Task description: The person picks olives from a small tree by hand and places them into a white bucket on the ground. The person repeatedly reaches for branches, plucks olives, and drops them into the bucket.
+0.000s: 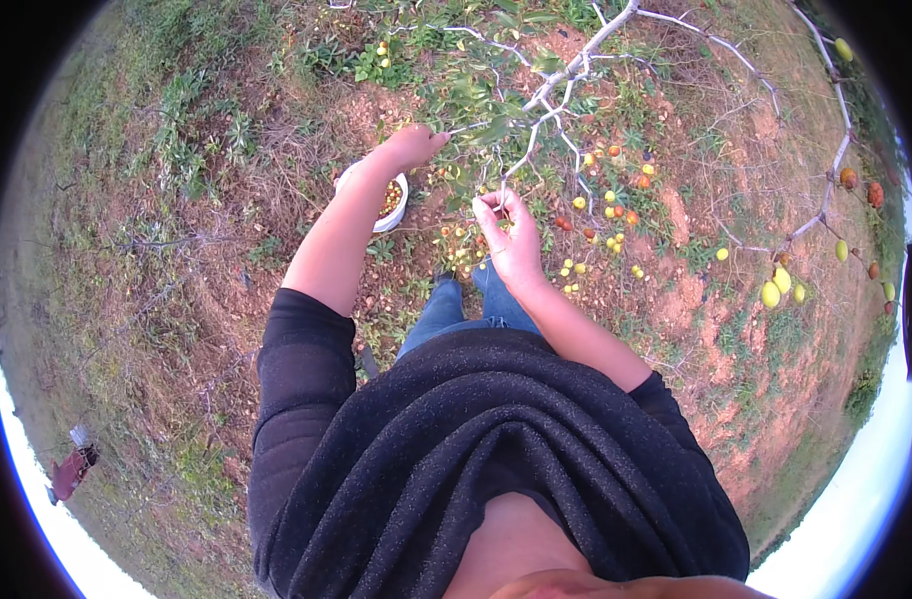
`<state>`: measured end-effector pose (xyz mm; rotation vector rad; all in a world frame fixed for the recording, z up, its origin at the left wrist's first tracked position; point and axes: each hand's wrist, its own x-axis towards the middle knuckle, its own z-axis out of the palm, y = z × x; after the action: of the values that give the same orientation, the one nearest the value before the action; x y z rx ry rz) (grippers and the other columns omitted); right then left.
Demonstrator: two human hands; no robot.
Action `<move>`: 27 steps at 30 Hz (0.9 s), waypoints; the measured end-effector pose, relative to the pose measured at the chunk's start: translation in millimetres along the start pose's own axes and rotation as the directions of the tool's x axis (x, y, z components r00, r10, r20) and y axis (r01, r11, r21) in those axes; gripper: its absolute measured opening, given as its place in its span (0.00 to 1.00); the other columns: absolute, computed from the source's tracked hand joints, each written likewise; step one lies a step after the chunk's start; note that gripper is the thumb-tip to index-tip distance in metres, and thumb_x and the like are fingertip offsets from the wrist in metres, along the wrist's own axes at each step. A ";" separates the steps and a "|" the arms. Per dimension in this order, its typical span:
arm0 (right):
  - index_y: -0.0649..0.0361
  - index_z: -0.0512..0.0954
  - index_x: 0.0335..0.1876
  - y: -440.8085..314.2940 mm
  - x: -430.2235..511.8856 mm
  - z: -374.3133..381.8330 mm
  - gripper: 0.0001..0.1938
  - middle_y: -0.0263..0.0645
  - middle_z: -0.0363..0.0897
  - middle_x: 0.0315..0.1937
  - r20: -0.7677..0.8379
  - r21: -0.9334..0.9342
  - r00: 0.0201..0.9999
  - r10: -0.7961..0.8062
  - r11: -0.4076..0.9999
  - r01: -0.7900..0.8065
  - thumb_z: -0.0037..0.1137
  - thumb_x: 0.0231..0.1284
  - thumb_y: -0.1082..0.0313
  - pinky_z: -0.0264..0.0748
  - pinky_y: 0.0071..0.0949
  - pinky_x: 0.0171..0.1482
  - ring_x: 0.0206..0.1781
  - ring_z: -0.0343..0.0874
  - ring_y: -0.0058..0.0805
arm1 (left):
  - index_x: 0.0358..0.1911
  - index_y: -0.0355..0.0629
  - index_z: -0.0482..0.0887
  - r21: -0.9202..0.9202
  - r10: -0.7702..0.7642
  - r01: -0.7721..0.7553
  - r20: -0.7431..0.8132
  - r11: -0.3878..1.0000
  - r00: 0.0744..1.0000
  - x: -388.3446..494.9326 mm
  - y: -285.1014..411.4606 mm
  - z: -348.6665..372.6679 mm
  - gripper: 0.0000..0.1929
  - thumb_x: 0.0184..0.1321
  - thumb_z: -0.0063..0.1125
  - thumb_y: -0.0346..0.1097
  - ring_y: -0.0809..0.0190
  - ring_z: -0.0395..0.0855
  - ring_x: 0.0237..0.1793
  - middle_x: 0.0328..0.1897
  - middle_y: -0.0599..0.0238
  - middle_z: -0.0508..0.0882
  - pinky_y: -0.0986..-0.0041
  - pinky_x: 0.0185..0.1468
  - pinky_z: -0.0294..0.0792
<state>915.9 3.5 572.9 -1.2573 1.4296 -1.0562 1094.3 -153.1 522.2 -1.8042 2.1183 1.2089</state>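
My left hand grips the tip of a thin pale branch, its forearm passing over a white bucket that holds many small yellow and red-brown fruits. My right hand is raised at a hanging twig with leaves around it, thumb and fingertips pinched together there. Whether a fruit is between those fingertips cannot be told. Clusters of small yellow and orange fruits show below and left of the right hand.
A thorny grey branch spreads overhead, and another with green and brown fruits curves down at the right. Several fruits show against the weedy, stony ground. A person in a red top is far off at lower left.
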 end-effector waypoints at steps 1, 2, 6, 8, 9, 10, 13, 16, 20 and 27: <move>0.61 0.73 0.35 -1.3 -1.9 1.0 0.06 0.32 0.73 0.30 0.002 0.022 1.000 0.021 1.000 -0.021 0.57 0.59 0.68 0.69 0.20 0.38 0.32 0.71 0.18 | 0.47 0.34 0.79 -0.043 -0.003 0.004 0.022 0.999 1.000 -7.4 -3.7 -4.1 0.31 0.65 0.38 0.60 0.45 0.78 0.50 0.48 0.44 0.81 0.58 0.55 0.66; 0.60 0.73 0.34 -2.2 -2.6 2.0 0.07 0.30 0.72 0.30 -0.001 0.061 1.000 -0.009 0.998 0.009 0.57 0.61 0.67 0.67 0.17 0.36 0.31 0.69 0.14 | 0.47 0.34 0.79 -0.196 -0.055 0.048 -0.031 0.979 0.998 -15.6 -8.8 -7.7 0.31 0.64 0.38 0.60 0.43 0.77 0.52 0.49 0.43 0.80 0.58 0.57 0.65; 0.59 0.73 0.42 -4.6 -4.9 6.9 0.09 0.25 0.70 0.31 0.020 0.231 0.999 0.049 0.971 -0.053 0.57 0.61 0.66 0.63 0.14 0.35 0.32 0.65 0.11 | 0.34 0.42 0.73 -0.978 -0.008 0.001 0.000 0.209 1.000 -55.0 -50.8 -11.4 0.15 0.67 0.46 0.47 0.73 0.66 0.23 0.27 0.68 0.73 0.85 0.22 0.61; 0.58 0.72 0.46 -5.3 -10.4 3.4 0.11 0.25 0.70 0.33 0.011 0.217 1.000 0.024 0.976 -0.025 0.56 0.62 0.65 0.63 0.14 0.37 0.35 0.65 0.11 | 0.33 0.45 0.71 -0.960 0.117 -0.073 -0.108 -0.271 0.987 -73.7 -82.7 4.4 0.10 0.68 0.46 0.43 0.77 0.64 0.24 0.28 0.69 0.71 0.89 0.20 0.57; 0.58 0.72 0.48 -5.1 -14.9 0.6 0.12 0.25 0.69 0.34 0.010 0.212 1.000 0.016 0.977 -0.018 0.56 0.62 0.65 0.63 0.14 0.38 0.36 0.65 0.11 | 0.36 0.43 0.70 -0.884 0.076 -0.065 -0.113 -0.463 0.991 -82.0 -101.0 17.0 0.09 0.69 0.45 0.40 0.74 0.65 0.24 0.33 0.68 0.71 0.89 0.20 0.60; 0.59 0.70 0.51 -5.4 -20.4 -6.8 0.14 0.26 0.69 0.36 0.075 0.226 0.996 0.040 0.973 -0.056 0.55 0.63 0.65 0.63 0.15 0.42 0.39 0.64 0.12 | 0.36 0.42 0.71 -0.823 0.064 -0.096 -0.158 -0.560 0.985 -89.1 -119.5 32.8 0.09 0.69 0.45 0.40 0.73 0.66 0.26 0.33 0.66 0.72 0.88 0.22 0.63; 0.60 0.71 0.50 -0.3 -39.8 -22.2 0.11 0.26 0.69 0.37 0.114 0.220 0.984 0.133 0.963 -0.156 0.52 0.65 0.67 0.64 0.15 0.47 0.40 0.66 0.12 | 0.41 0.39 0.74 -0.677 -0.109 -0.164 -0.124 -0.717 0.986 -103.8 -175.0 89.5 0.08 0.67 0.46 0.36 0.63 0.78 0.35 0.39 0.59 0.78 0.81 0.34 0.75; 0.61 0.72 0.49 11.0 -63.1 -30.9 0.09 0.27 0.70 0.39 0.137 0.121 0.952 0.274 0.949 -0.291 0.48 0.67 0.70 0.63 0.14 0.47 0.41 0.67 0.12 | 0.43 0.39 0.75 -0.687 -0.337 -0.202 0.066 -0.698 0.939 -112.5 -213.0 152.7 0.08 0.66 0.47 0.35 0.57 0.80 0.39 0.41 0.57 0.80 0.73 0.40 0.78; 0.61 0.72 0.49 27.2 -82.9 -39.3 0.09 0.27 0.70 0.37 0.131 0.023 0.911 0.392 0.917 -0.398 0.46 0.67 0.71 0.64 0.15 0.46 0.40 0.68 0.13 | 0.47 0.39 0.75 -0.622 -0.449 -0.220 0.237 -0.751 0.861 -109.5 -234.1 192.9 0.11 0.67 0.44 0.35 0.50 0.77 0.47 0.45 0.57 0.78 0.60 0.51 0.76; 0.61 0.72 0.49 37.6 -88.8 -42.9 0.09 0.27 0.70 0.33 0.113 -0.012 0.914 0.390 0.920 -0.391 0.46 0.66 0.71 0.62 0.13 0.39 0.35 0.66 0.11 | 0.71 0.56 0.34 -0.804 -0.645 -0.152 0.331 -0.575 0.689 -85.4 -241.5 166.4 0.38 0.66 0.41 0.54 0.34 0.46 0.70 0.76 0.53 0.37 0.42 0.66 0.55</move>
<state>870.6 96.9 553.7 -0.9511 1.5051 -0.7077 1263.2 22.2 337.7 -2.9164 -1.1291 2.8375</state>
